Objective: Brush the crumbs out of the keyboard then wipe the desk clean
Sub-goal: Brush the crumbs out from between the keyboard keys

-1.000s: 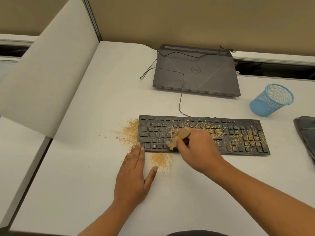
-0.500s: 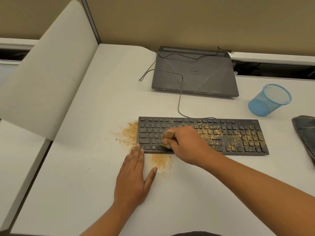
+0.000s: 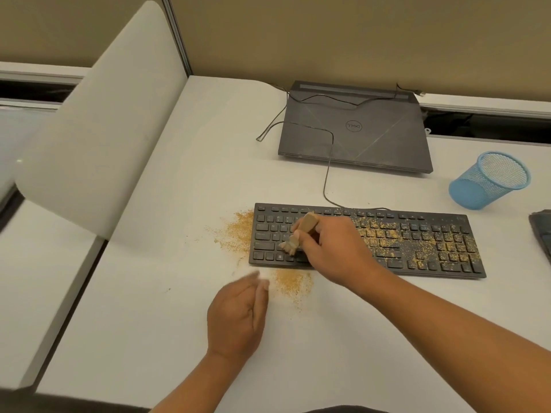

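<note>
Right hand point(image 3: 331, 251) is gripping a small wooden-handled brush point(image 3: 304, 225), fingers curled round the handle. The bristles are pointing down and touching the keys at the left end of the black keyboard point(image 3: 417, 248). The hand itself is lying over the left-middle keys.

Left hand point(image 3: 238, 317) is holding nothing, with fingers roughly straight and close together. The fingertips are blurred, and I cannot tell if it is touching the desk point(image 3: 143, 308). It is sitting just in front of the keyboard's front-left corner, apart from it.

Crumbs on the keys point(image 3: 384, 234) are lying mostly right of the brush, spreading to the number pad. One crumb pile point(image 3: 238, 231) is lying on the desk just beside the keyboard's left edge. A second crumb pile point(image 3: 293, 283) is lying just in front of the keyboard, between the two hands and right beside the left fingertips.

A closed laptop point(image 3: 354, 129) is sitting behind the keyboard, with a cable point(image 3: 328, 162) running across its lid. A blue mesh cup point(image 3: 489, 180) is lying tipped over at far right.
</note>
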`<move>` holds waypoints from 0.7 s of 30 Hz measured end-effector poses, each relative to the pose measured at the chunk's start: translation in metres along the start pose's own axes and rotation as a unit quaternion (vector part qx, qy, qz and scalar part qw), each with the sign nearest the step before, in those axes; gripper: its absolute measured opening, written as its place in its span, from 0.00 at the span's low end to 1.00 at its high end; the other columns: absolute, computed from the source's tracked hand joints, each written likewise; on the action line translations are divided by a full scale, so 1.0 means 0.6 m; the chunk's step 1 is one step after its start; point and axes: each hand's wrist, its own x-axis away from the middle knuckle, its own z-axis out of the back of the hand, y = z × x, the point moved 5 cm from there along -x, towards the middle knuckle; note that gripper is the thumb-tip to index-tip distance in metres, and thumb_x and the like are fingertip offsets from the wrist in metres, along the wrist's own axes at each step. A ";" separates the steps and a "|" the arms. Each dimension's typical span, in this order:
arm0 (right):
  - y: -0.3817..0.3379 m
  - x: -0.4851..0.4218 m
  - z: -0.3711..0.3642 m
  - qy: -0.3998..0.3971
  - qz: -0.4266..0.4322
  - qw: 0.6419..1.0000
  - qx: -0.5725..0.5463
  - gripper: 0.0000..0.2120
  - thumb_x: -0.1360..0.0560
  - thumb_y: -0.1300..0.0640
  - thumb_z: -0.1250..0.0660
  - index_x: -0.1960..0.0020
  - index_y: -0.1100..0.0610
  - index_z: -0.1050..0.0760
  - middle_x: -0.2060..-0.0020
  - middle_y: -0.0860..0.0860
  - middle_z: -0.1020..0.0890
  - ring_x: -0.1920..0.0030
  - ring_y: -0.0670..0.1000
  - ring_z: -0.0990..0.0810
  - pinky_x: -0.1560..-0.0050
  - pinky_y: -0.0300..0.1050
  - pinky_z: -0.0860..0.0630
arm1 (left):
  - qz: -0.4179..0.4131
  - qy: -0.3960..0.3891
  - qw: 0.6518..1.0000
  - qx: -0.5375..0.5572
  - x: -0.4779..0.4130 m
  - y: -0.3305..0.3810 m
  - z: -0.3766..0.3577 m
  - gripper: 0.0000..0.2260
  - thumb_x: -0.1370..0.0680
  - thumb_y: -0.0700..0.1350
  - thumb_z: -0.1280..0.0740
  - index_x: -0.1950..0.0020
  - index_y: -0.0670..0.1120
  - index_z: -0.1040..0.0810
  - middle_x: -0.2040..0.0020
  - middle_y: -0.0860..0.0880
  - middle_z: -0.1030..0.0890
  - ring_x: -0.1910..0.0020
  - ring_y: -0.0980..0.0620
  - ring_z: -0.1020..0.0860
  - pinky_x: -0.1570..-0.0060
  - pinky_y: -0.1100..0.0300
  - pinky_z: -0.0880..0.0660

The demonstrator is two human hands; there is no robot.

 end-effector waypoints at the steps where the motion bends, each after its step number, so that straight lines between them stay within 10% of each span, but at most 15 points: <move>1: 0.001 0.000 0.002 0.010 0.005 1.000 0.008 0.07 0.20 0.57 0.35 0.53 0.55 0.19 0.69 0.38 0.23 0.70 0.34 0.24 0.68 0.27 0.33 | -0.006 0.011 1.000 0.010 -0.001 0.007 0.002 0.24 0.16 0.52 0.44 0.67 0.45 0.20 0.63 0.50 0.18 0.63 0.51 0.20 0.64 0.53 0.22; 3: -0.002 -0.001 -0.010 0.010 0.022 0.999 0.031 0.07 0.21 0.54 0.34 0.53 0.52 0.18 0.67 0.40 0.20 0.68 0.37 0.24 0.65 0.31 0.33 | -0.019 0.005 1.000 0.016 0.002 0.015 -0.006 0.18 0.18 0.49 0.39 0.66 0.44 0.24 0.65 0.52 0.22 0.66 0.53 0.25 0.68 0.54 0.25; 5: -0.012 -0.004 -0.033 -0.019 0.028 0.999 0.021 0.07 0.21 0.53 0.34 0.51 0.50 0.17 0.63 0.41 0.18 0.65 0.38 0.22 0.63 0.32 0.29 | -0.018 -0.027 0.999 -0.005 0.011 0.014 -0.015 0.08 0.22 0.46 0.34 0.45 0.45 0.21 0.49 0.51 0.19 0.52 0.54 0.21 0.52 0.58 0.23; 7: -0.027 -0.010 -0.040 -0.018 0.035 0.999 -0.004 0.07 0.21 0.54 0.33 0.52 0.52 0.16 0.63 0.39 0.17 0.64 0.38 0.21 0.63 0.29 0.28 | 0.001 -0.058 0.998 -0.032 0.021 0.003 -0.017 0.21 0.24 0.48 0.33 0.32 0.47 0.28 0.37 0.49 0.21 0.39 0.52 0.24 0.39 0.61 0.29; 12: -0.033 -0.026 -0.032 0.001 0.039 0.999 0.001 0.11 0.21 0.56 0.35 0.60 0.55 0.19 0.65 0.37 0.20 0.63 0.28 0.23 0.63 0.29 0.27 | 0.042 -0.070 0.987 -0.136 0.023 -0.037 0.010 0.28 0.22 0.58 0.39 0.27 0.42 0.30 0.28 0.47 0.28 0.26 0.50 0.34 0.30 0.56 0.35; 21: -0.052 -0.050 -0.055 -0.030 0.021 0.999 0.000 0.11 0.21 0.58 0.37 0.57 0.57 0.17 0.68 0.40 0.20 0.73 0.40 0.24 0.74 0.32 0.30 | 0.062 -0.135 0.971 -0.186 0.038 -0.061 0.004 0.33 0.19 0.63 0.48 0.21 0.42 0.42 0.21 0.46 0.42 0.21 0.50 0.46 0.25 0.52 0.44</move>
